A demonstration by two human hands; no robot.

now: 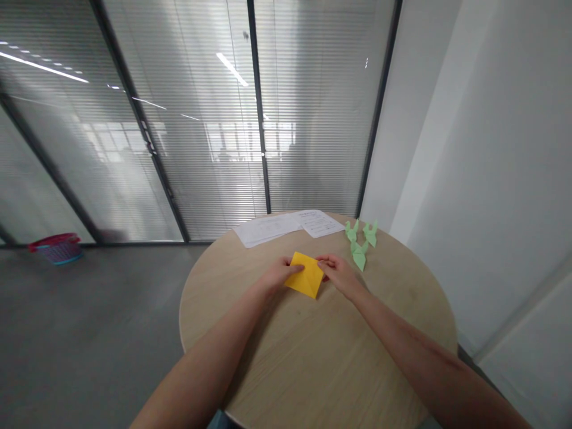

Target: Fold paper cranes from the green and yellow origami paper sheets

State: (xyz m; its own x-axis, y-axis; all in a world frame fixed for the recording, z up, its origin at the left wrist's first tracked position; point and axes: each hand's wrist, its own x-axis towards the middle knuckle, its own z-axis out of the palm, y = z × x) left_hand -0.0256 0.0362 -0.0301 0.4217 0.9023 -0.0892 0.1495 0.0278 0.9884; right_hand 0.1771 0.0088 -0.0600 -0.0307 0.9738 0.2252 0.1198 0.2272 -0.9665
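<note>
We have the yellow paper [308, 281] between our two hands, above the middle of the table [308, 357]; whether its underside touches the wood, we cannot tell. Our left hand [276, 275] is at its left edge, thumb laid flat on the upper face and the other fingers mostly hidden beneath. Our right hand [338, 275] is at its right side, with thumb and fingers drawn narrow in a pinch on the edge.

As for progress, we judge the yellow paper to be at a flat, early-to-middle stage: it is a small, neat square, faint lines on its face look like creases, and no part of it stands up as a point or wing. How many layers it has, we cannot make out.

To the right of the yellow paper and a little beyond it, three green paper figures [359, 256] sit close together, fully shaped, with points raised; those we count as done. By comparison, the shaping of the yellow paper looks undone. Beyond it, toward the table's far edge, lie white sheets [268, 229], some bearing print, well apart from our fingers.
</note>
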